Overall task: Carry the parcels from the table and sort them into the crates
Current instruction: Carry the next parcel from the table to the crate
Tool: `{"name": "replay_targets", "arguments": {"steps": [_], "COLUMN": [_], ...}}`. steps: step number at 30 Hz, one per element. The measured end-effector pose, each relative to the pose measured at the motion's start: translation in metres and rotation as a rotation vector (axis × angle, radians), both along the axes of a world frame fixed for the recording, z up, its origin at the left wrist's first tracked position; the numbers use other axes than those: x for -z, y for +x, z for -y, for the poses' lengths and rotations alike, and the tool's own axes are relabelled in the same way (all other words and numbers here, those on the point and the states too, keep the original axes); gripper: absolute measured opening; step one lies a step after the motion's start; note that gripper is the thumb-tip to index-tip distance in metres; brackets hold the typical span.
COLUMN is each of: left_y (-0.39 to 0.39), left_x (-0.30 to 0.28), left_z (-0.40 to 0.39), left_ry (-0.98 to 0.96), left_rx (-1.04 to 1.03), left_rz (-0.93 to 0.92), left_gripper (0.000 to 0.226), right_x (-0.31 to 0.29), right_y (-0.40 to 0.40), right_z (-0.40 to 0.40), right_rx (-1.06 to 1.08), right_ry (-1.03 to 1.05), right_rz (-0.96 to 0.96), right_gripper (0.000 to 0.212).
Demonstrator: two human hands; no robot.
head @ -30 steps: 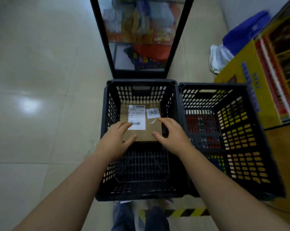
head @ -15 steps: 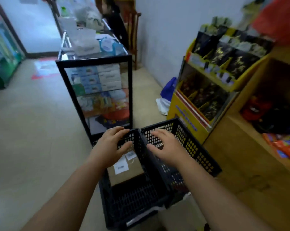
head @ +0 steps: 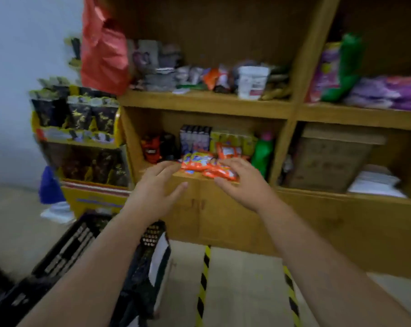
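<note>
Presently both hands are seen raised and empty, fingers loosely spread: left hand (head: 156, 185), right hand (head: 241, 181). Nothing is gripped by either.

Landmark taken: wooden shelf unit (head: 207, 102). Both hands are held in front of its lower-left bay, where orange snack packets (head: 208, 165) lie. Black crates (head: 65, 251) stand on the floor below and left of the shelf unit, partly hidden by the left forearm.

No parcel or table is in view; whether the crates hold anything cannot be told through the blur.

Handling, judged only: parcels are expected to be light and fairly stiff; a two-handed hold at opposite sides is advised.
</note>
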State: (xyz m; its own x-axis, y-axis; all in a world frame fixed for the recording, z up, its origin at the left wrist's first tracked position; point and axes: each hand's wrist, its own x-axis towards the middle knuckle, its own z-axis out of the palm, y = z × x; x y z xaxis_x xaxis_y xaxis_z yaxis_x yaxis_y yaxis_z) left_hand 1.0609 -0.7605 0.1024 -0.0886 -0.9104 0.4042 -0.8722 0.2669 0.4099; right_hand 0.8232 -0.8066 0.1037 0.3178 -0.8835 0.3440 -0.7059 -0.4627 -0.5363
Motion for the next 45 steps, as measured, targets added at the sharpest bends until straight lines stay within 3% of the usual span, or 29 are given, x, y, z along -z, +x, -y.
{"name": "replay_targets", "arguments": {"steps": [7, 12, 17, 25, 35, 45], "left_y": [-0.263, -0.446, -0.595, -0.779, -0.962, -1.052], "left_x": [-0.014, -0.008, 0.007, 0.019, 0.048, 0.068], "left_z": [0.021, -0.034, -0.101, -0.187, -0.244, -0.341], "left_ry": [-0.016, 0.001, 0.043, 0.112, 0.206, 0.314], "left_rx": [0.544, 0.824, 1.076, 1.455, 1.779, 1.973], "left_rz": [0.039, -0.005, -0.028, 0.003, 0.060, 0.125], "left_gripper": [0.067, 0.049, 0.051, 0.057, 0.055, 0.056], "right_x": [0.002, 0.018, 0.030, 0.039, 0.057, 0.069], "right_y": [-0.254, -0.401, -0.505, -0.614, -0.713, -0.754], "right_z": [-0.111, -0.227, -0.337, -0.463, -0.531, -0.617], "right_rx": [0.505, 0.828, 1.100, 1.450, 1.795, 2.039], "right_ry": [-0.017, -0.005, 0.005, 0.000, 0.071, 0.111], "right_rz": [0.087, 0.101, 0.157, 0.212, 0.205, 0.249], "right_gripper": [0.051, 0.052, 0.053, 0.054, 0.054, 0.056]}}
